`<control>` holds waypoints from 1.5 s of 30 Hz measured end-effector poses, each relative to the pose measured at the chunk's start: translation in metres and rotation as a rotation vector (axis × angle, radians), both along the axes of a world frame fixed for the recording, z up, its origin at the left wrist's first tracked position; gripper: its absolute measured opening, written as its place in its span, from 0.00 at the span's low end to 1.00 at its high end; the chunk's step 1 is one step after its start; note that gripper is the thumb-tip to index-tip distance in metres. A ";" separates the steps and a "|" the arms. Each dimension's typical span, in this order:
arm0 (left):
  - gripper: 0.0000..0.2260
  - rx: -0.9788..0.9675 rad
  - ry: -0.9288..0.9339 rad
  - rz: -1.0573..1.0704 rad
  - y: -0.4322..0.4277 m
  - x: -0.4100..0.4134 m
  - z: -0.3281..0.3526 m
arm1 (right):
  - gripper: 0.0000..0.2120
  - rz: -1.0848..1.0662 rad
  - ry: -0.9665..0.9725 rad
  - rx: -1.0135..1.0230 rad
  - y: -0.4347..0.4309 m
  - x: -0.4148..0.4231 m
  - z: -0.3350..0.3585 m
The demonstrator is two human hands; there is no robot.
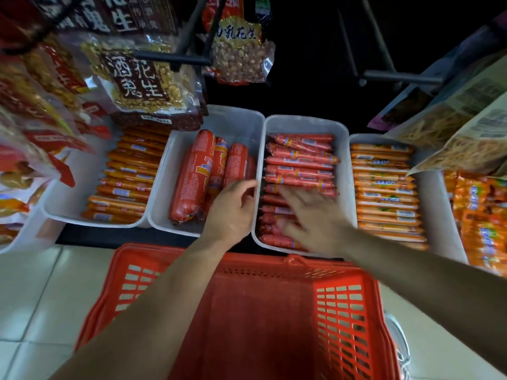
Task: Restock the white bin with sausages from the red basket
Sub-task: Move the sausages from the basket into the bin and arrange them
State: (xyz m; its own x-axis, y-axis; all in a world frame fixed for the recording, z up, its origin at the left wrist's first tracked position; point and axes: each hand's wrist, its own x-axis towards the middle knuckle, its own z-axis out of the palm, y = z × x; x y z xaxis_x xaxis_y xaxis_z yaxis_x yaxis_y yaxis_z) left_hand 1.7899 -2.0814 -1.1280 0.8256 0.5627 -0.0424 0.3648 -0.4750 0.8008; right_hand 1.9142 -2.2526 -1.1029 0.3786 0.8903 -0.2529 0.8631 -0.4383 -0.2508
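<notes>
Both hands are reaching forward over the red basket (340,311) into the shelf row. The target white bin (301,123) is sitting straight ahead, just beyond the basket's far rim. The thin red sausages (300,160) inside are lying with their long axis left-to-right, stacked in a row running front to back and filling most of the bin.

The right hand (312,218) is nearer. It is hovering or resting directly over the middle and front of the row, palm down, fingers spread. It is motion-blurred, so contact is unclear, and nothing is showing in its grasp.

The left hand (233,209) is sitting at the bin's left wall, where it is meeting the neighbouring bin (236,119) of thick sausages (192,176). Its fingers are curling near the shared rim — whether they are gripping it cannot be told.

So the sausages are lying under and just ahead of the right hand, and to the right of the left one. The basket's visible floor is showing no sausages — the forearms are covering part of it. Likely next step: levelling the row, pressing across the sausages' length.
</notes>
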 end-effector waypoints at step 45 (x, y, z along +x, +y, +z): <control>0.15 -0.225 0.012 0.029 -0.001 0.000 0.002 | 0.37 0.045 -0.086 -0.105 -0.003 0.026 -0.060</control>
State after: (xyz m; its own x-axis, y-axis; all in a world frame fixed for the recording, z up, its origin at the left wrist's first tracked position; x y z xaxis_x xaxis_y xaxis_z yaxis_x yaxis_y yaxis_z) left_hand 1.7897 -2.0828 -1.1265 0.8077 0.5616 -0.1797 0.3863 -0.2738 0.8808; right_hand 1.9397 -2.2556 -1.1634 0.3636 0.8772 -0.3137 0.8986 -0.4190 -0.1300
